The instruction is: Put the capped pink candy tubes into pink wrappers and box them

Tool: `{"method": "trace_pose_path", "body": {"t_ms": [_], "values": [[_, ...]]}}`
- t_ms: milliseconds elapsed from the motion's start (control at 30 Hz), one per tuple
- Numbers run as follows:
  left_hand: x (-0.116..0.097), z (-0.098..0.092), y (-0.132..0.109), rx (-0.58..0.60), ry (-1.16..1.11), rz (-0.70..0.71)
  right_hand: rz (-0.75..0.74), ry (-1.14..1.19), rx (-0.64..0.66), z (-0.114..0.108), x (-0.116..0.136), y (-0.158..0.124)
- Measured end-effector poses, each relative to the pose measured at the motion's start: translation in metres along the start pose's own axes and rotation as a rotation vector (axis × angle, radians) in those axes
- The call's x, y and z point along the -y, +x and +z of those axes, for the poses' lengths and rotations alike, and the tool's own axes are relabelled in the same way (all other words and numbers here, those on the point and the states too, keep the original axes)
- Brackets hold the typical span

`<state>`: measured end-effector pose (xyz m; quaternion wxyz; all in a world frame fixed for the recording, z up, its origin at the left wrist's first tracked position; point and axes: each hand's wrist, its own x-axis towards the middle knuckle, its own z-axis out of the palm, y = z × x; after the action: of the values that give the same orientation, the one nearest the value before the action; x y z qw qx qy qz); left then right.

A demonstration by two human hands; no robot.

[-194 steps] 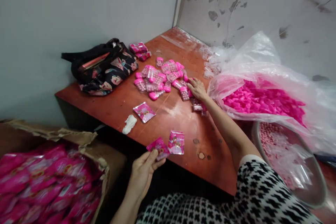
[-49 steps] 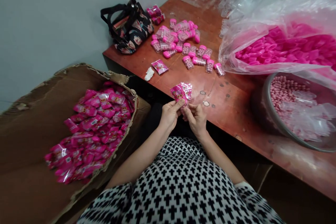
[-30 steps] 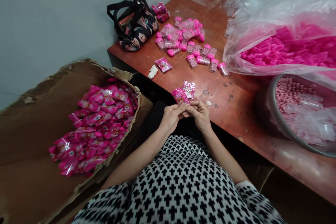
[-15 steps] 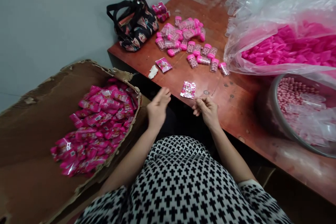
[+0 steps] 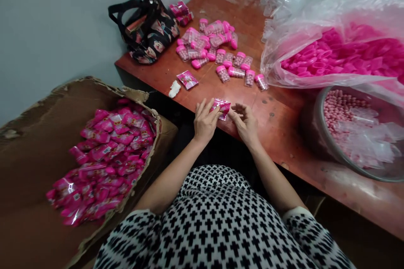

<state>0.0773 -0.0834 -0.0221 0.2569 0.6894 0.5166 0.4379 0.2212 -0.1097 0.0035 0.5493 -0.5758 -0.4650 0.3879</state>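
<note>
At the table's front edge lies a small shiny pink packet, between my two hands. My left hand has its thumb and fingers on the packet's left side, covering part of it. At the right edge of the same packet, the thumb and bent fingers of my right hand close together. Another flat pink packet rests a little farther back to the left. Behind the hands, small clear bottles with pink caps and pink beads inside lie in a loose pile.
An open cardboard box holding many pink packets stands at left. A floral handbag, a white scrap and a clear bag of pink caps are on the table. A grey tub holds beads and clear bottles.
My left hand has moved right from beside the table edge onto the pink packet. My right hand has come to the packet's right edge. The view has shifted slightly.
</note>
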Motion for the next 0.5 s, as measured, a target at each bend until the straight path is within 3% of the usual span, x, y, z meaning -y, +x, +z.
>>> {"method": "trace_pose_path", "body": {"t_ms": [133,200,300,400,500], "values": [[-0.025,-0.009,-0.003,-0.021,-0.255,-0.113,0.107,0.200,0.089,0.007,0.005,0.013],[-0.034,-0.014,-0.003,-0.037,-0.456,-0.296,0.145,0.264,0.119,0.007,0.009,0.016],[-0.038,-0.017,-0.003,0.080,-0.753,-0.569,0.170,0.248,0.230,0.004,0.013,0.019],[-0.035,-0.015,-0.003,0.168,-0.878,-0.695,0.132,0.067,0.337,-0.008,0.017,0.030],[-0.035,-0.013,-0.003,0.118,-0.884,-0.768,-0.035,-0.382,0.147,-0.028,0.023,0.059]]}}
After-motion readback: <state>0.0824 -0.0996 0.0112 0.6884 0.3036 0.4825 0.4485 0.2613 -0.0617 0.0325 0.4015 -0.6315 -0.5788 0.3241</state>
